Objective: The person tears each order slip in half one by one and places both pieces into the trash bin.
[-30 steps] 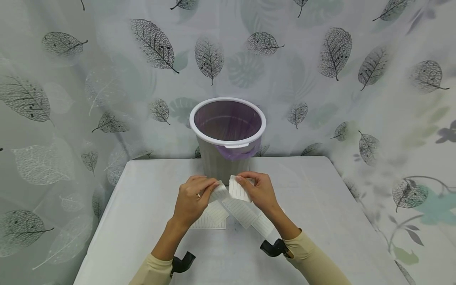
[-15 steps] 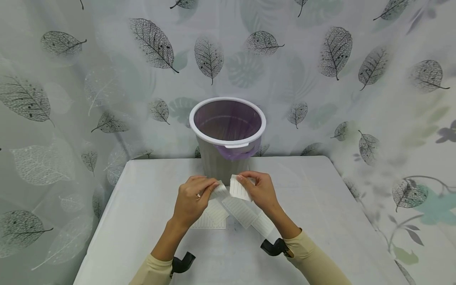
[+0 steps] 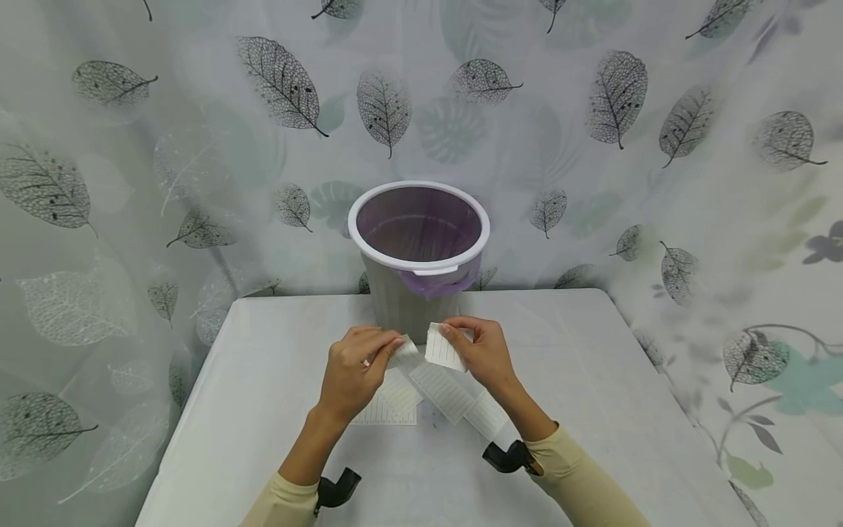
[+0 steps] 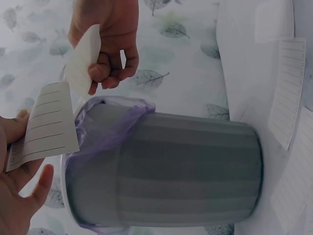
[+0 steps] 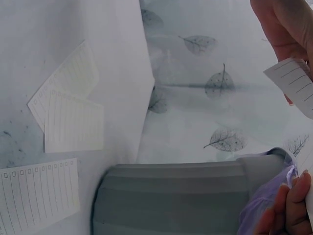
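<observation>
Above the table, my left hand (image 3: 356, 372) pinches a small lined paper piece (image 4: 49, 125) between thumb and fingers. My right hand (image 3: 484, 356) pinches a second lined piece (image 3: 444, 348) by its edge, and a narrow gap lies between the two. On the table beneath lie several more lined paper pieces (image 3: 443, 391), some overlapping; the hands and forearms may hide parts of them. Just behind the hands stands a grey bin (image 3: 411, 304) with a white rim (image 3: 421, 265). A purple liner bag (image 3: 437, 282) folds out over its front. The bottom of the bin's inside is not visible.
The white-covered table (image 3: 276, 351) ends at a leaf-printed curtain (image 3: 421, 95), which hangs close behind the bin and along both sides. A black wrist mount (image 3: 339, 488) sits on my left wrist, another black mount (image 3: 507, 457) on my right.
The paper in my right hand has drifted very slightly to the right, away from the left piece. Both hands keep their pinch, and the bin and loose papers stay put.
</observation>
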Action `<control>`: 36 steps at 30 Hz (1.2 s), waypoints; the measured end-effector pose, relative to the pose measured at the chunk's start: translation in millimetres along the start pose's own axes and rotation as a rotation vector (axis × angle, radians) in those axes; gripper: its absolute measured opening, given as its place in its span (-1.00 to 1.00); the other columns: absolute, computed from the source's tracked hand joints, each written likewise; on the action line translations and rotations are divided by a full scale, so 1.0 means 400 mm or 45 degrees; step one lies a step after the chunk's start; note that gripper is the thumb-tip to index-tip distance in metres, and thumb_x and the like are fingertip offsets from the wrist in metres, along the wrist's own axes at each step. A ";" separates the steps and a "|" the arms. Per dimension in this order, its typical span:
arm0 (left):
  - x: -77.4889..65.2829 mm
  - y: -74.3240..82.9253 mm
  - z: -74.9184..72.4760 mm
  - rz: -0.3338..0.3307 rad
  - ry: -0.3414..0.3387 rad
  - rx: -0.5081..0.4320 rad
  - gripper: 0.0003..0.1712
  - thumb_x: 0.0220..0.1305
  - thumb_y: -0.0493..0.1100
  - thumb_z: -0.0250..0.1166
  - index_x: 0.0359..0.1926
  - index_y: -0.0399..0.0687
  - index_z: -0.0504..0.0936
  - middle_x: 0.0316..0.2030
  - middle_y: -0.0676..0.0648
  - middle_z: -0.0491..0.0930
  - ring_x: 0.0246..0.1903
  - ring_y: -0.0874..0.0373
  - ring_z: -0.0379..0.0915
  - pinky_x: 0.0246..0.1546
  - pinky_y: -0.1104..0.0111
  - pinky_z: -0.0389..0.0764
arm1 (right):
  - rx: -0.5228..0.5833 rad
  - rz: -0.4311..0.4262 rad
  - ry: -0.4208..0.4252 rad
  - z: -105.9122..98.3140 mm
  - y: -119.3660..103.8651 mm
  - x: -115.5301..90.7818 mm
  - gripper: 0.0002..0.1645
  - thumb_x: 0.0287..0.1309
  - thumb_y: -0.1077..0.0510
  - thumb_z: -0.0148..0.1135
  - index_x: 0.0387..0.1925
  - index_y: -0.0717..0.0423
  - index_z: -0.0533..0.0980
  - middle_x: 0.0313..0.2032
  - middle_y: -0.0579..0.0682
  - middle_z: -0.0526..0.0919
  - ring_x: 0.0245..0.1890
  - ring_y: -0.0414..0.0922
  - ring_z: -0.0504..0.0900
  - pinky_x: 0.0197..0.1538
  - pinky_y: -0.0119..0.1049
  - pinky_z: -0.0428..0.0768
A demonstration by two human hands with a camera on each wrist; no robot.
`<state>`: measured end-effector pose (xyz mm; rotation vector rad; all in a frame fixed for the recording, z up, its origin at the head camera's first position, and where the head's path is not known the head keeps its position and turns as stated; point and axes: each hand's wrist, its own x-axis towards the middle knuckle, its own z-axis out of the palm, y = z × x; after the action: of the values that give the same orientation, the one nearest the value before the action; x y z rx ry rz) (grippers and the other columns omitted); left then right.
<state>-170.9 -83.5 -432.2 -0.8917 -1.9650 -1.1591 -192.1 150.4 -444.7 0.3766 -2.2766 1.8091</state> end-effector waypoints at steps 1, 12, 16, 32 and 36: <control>0.000 0.000 0.000 -0.003 -0.001 0.000 -0.93 0.34 -0.33 0.42 -0.23 -0.28 0.81 -0.36 -0.07 0.77 -0.35 0.02 0.70 -0.05 0.04 0.66 | -0.002 -0.001 0.002 0.000 0.000 0.000 -0.81 0.35 0.23 0.40 -0.21 0.34 0.74 -0.37 0.10 0.74 -0.58 -0.10 0.63 -0.54 -0.35 0.61; 0.003 -0.002 -0.003 -0.024 0.020 0.016 -0.86 0.17 -0.47 0.48 -0.23 -0.28 0.81 -0.32 -0.10 0.78 -0.35 0.00 0.71 -0.08 0.04 0.67 | -0.026 0.021 0.037 -0.015 -0.001 0.004 -0.82 0.34 0.22 0.42 -0.21 0.31 0.76 -0.30 0.12 0.75 -0.52 -0.06 0.62 -0.52 -0.35 0.59; 0.007 -0.004 -0.005 -0.029 0.019 0.024 -0.87 0.19 -0.45 0.48 -0.22 -0.28 0.81 -0.33 -0.11 0.78 -0.38 0.03 0.70 -0.11 0.04 0.68 | -0.027 0.017 0.044 -0.021 -0.003 0.006 -0.81 0.33 0.21 0.43 -0.20 0.31 0.76 -0.27 0.13 0.76 -0.50 -0.07 0.63 -0.50 -0.35 0.60; 0.084 -0.020 -0.015 0.003 0.063 -0.020 -0.84 0.21 -0.47 0.47 -0.19 -0.29 0.82 -0.30 -0.11 0.79 -0.43 0.07 0.65 -0.46 0.35 0.55 | -0.052 -0.191 0.094 -0.045 -0.080 0.059 -0.90 0.28 0.45 0.35 -0.21 0.49 0.70 -0.26 0.30 0.74 -0.35 -0.14 0.58 -0.39 -0.46 0.52; 0.114 -0.030 -0.019 0.014 0.073 -0.032 -0.88 0.28 -0.44 0.43 -0.17 -0.31 0.81 -0.30 -0.14 0.78 -0.40 0.06 0.68 -0.44 0.35 0.59 | -0.029 -0.227 0.111 -0.052 -0.097 0.083 -0.89 0.30 0.40 0.38 -0.20 0.43 0.72 -0.27 0.26 0.75 -0.42 -0.18 0.59 -0.44 -0.46 0.52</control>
<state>-203.8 -84.9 -397.3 -0.8714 -1.9013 -1.1925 -210.9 160.0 -393.8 0.4706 -2.1300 1.6777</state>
